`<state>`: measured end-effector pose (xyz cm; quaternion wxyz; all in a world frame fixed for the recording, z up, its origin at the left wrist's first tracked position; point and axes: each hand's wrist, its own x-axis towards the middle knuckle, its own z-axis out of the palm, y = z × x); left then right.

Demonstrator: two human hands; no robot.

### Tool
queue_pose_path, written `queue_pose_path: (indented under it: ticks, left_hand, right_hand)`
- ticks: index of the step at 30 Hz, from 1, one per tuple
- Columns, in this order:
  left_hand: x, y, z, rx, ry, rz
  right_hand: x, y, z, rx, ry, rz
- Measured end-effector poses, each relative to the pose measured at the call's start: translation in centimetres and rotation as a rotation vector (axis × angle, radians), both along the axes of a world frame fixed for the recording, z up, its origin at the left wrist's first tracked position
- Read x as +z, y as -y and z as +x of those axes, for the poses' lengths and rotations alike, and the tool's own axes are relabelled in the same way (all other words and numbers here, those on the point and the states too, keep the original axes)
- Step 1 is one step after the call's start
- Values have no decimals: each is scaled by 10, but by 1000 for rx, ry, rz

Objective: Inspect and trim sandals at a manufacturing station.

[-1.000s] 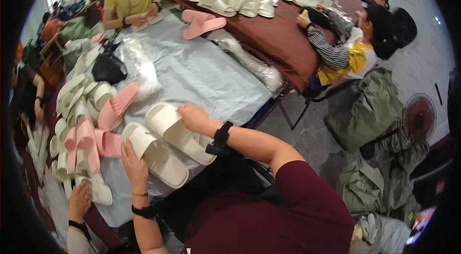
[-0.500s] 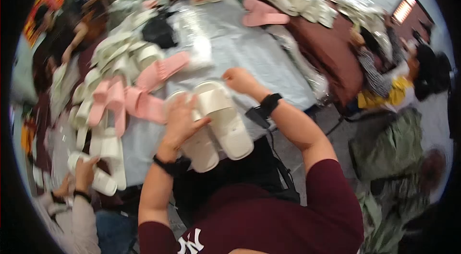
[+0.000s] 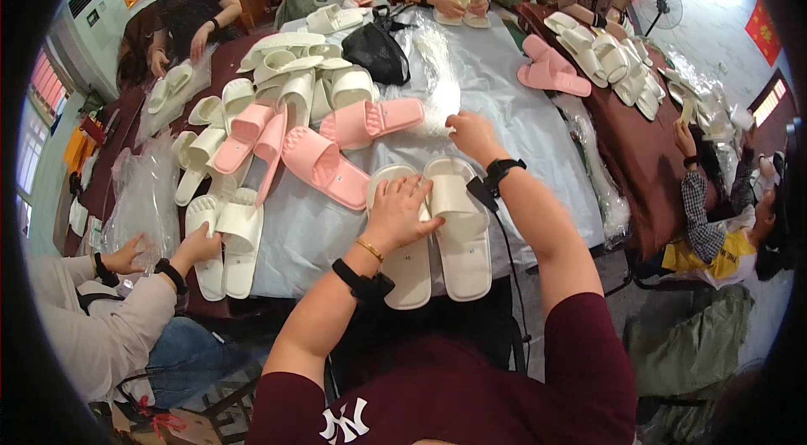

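A pair of cream slide slippers lies side by side at the table's near edge, heels toward me. My left hand (image 3: 400, 214) rests over the strap of the left slipper (image 3: 412, 273), fingers spread and thumb stretched toward the right slipper (image 3: 467, 264). Just beyond the right slipper's toe, my right hand (image 3: 474, 136) has its fingers curled together beside a bundle of thin, clear-white plastic strands (image 3: 435, 100). Whatever those fingertips hold is too small to make out. A pink slipper (image 3: 328, 168) lies left of the pair, near my left hand.
Cream slippers (image 3: 294, 92) and pink ones are heaped to the left, with a black mesh bag (image 3: 376, 52) behind them. A co-worker's hand (image 3: 200, 245) touches another cream pair at the left edge. Pink slippers (image 3: 551, 67) lie far right. A cable (image 3: 510, 268) hangs from my right wrist.
The view has shifted, showing more of the room. My right hand has moved slightly away, toward the plastic strands; my left stays on the slipper. The left co-worker's cream slippers now lie side by side.
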<state>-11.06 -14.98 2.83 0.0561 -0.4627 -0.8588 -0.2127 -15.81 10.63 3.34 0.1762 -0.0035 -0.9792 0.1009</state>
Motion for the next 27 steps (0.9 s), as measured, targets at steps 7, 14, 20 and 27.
queue_pose_path:
  ticks: [7, 14, 20, 27]
  left_hand:
    - [1, 1, 2, 17, -21, 13]
    - [-4, 1, 3, 26, -34, 7]
    - [-8, 1, 4, 22, -65, 26]
    - [-7, 0, 0, 32, -22, 10]
  right_hand:
    - [6, 9, 1, 40, -76, 29]
    - [-1, 3, -6, 71, -28, 187]
    - [0, 4, 0, 71, -61, 114]
    - [15, 16, 42, 135, -59, -188]
